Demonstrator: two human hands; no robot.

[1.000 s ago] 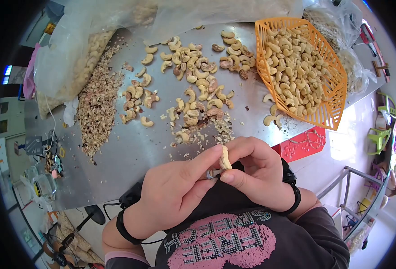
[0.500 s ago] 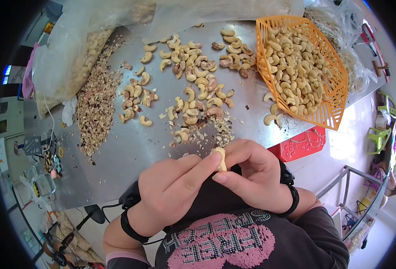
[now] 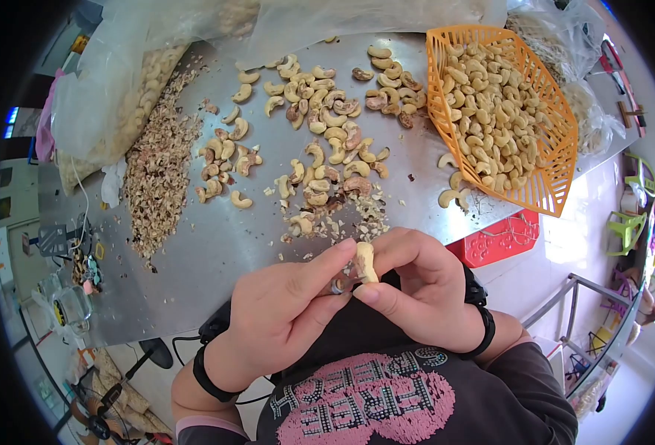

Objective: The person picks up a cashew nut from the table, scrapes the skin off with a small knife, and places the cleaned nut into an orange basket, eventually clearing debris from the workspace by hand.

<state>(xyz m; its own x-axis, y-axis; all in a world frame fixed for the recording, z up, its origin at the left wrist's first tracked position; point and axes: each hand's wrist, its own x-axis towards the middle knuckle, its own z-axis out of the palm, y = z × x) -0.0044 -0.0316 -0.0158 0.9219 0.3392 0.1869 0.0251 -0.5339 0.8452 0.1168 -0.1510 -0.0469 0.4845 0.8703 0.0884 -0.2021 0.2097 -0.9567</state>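
My right hand [image 3: 420,289] pinches a pale cashew nut [image 3: 365,262] between thumb and fingers, in front of my chest. My left hand [image 3: 286,300] is closed beside it, with its index fingertip close to the nut. A small shiny, metal-looking tool [image 3: 337,285] shows between my left thumb and index finger; most of it is hidden. Just beyond my hands, peeled crumbs [image 3: 372,215] lie on the metal table [image 3: 227,274]. Behind them spread loose cashews [image 3: 316,178], some with brown skin patches.
An orange plastic basket [image 3: 565,159] full of cashews stands at the right. On the left are a heap of skin flakes [image 3: 156,170] and a clear plastic bag [image 3: 108,96] of cashews. A red box [image 3: 499,239] sits below the table's right edge.
My left hand has shifted slightly and its fingers have parted from the nut, exposing the small tool. The nut now shows more fully in my right hand.
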